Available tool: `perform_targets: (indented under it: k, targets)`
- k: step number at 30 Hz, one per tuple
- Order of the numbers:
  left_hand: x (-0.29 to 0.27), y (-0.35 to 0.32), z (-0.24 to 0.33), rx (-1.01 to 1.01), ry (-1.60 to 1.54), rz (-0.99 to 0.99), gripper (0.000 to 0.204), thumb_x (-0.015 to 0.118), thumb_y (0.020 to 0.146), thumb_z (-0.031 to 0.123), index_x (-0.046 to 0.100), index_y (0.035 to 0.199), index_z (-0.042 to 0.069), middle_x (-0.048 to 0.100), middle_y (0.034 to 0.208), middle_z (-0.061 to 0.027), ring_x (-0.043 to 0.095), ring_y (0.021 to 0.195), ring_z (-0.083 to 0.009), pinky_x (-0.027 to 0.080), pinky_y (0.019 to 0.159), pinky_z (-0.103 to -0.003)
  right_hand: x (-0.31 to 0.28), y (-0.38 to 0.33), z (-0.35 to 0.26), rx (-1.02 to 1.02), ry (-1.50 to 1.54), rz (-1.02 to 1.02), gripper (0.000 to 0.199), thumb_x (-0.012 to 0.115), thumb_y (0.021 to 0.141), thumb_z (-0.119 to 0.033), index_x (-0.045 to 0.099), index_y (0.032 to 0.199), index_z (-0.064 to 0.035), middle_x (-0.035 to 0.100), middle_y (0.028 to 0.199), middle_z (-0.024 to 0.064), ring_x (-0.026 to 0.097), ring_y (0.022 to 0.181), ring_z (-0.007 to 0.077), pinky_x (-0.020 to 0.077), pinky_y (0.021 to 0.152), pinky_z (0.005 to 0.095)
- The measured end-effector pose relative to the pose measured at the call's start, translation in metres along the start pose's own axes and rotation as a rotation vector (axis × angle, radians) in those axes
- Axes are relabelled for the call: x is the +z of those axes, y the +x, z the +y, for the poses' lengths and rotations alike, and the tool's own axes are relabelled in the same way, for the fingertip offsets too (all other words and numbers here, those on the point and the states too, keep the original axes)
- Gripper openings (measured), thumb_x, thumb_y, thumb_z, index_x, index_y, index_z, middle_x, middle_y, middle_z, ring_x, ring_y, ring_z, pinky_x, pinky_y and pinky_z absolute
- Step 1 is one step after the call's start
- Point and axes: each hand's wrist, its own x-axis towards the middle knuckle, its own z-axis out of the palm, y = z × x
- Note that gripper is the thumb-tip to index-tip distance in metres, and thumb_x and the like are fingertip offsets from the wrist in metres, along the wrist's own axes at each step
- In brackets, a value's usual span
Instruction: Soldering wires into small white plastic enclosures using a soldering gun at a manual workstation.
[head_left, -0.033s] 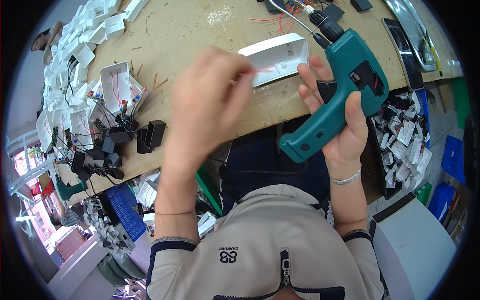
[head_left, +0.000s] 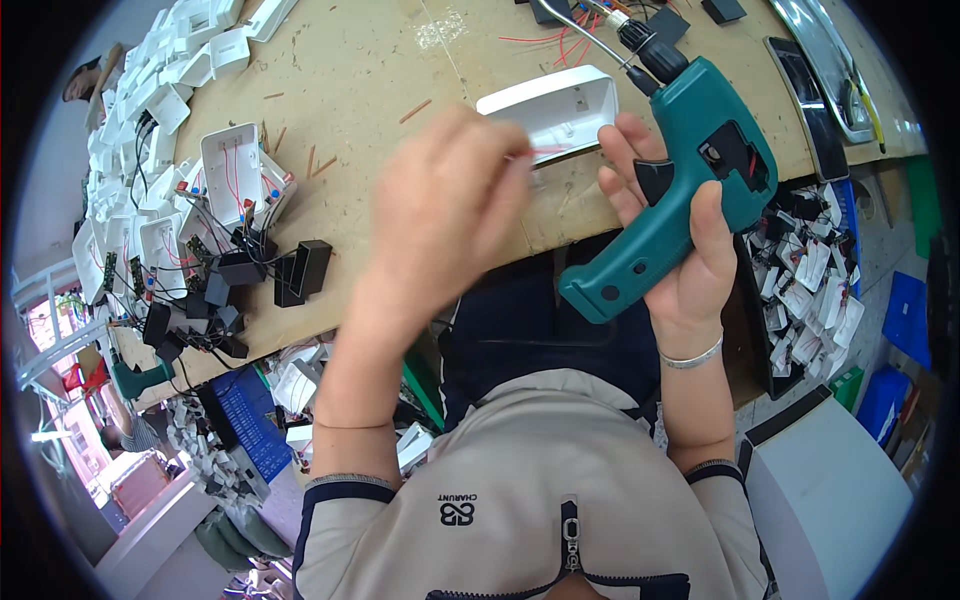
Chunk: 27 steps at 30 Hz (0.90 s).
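My right hand (head_left: pixel 690 240) holds a teal pistol-grip soldering gun (head_left: pixel 690 180) in its palm, thumb on the near side and fingers loosely spread beyond the trigger. A thin metal tube runs along its front toward the upper left. My left hand (head_left: pixel 450 205) is blurred by motion, its fingertips pinched together on thin red wire (head_left: pixel 545 150). Just beyond those fingertips lies an open white plastic case (head_left: pixel 595 98), long and shallow, on the wooden table. The wire's far end is hard to make out.
White cases (head_left: pixel 165 105) are heaped at the far left. Nearer stand wired cases (head_left: pixel 230 180) and black boxes (head_left: pixel 300 272). A phone (head_left: pixel 808 100) lies at the right edge. Below the table, a bin of white parts (head_left: pixel 815 290) stands right. Brown sticks (head_left: pixel 415 111) are scattered about.
My left hand has shifted a little to the right and toward me, uncovering a brown stick on the table. The right hand and soldering gun have hardly moved.
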Motion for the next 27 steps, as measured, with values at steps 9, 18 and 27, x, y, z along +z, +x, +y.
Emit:
perform_targets:
  k: [9,18,27]
  targets:
    - [0.051,-0.013,0.013,-0.066,-0.023,0.242,0.013,0.066,0.069,0.005,0.060,0.080,0.008,0.053,0.070,-0.0043,0.053,0.058,-0.0191,0.038,0.054,-0.029,-0.003,0.004,-0.004,-0.005,-0.043,0.004,0.067,0.051,0.087,-0.038,0.023,0.135,-0.0007,0.031,0.135,0.0222,0.036,0.124,0.0333,0.0388,0.098,0.0398]
    - [0.054,-0.001,0.009,-0.033,0.231,0.452,0.010,0.067,0.061,0.010,0.062,0.069,0.009,0.056,0.092,-0.0047,0.050,0.086,-0.0213,0.027,0.077,-0.036,-0.015,-0.018,-0.015,-0.068,-0.098,-0.005,0.071,0.052,0.085,-0.042,0.024,0.134,0.0010,0.038,0.128,0.0257,0.049,0.111,0.0306,0.0483,0.085,0.0357]
    - [0.063,0.008,-0.003,-0.037,0.150,0.385,0.008,0.063,0.062,0.006,0.060,0.069,0.004,0.055,0.094,-0.0068,0.051,0.086,-0.0232,0.031,0.075,-0.037,-0.021,-0.094,-0.044,-0.007,-0.509,0.110,0.075,0.066,0.076,-0.041,0.033,0.125,0.0041,0.052,0.110,0.0232,0.058,0.069,0.0156,0.0500,0.054,0.0227]
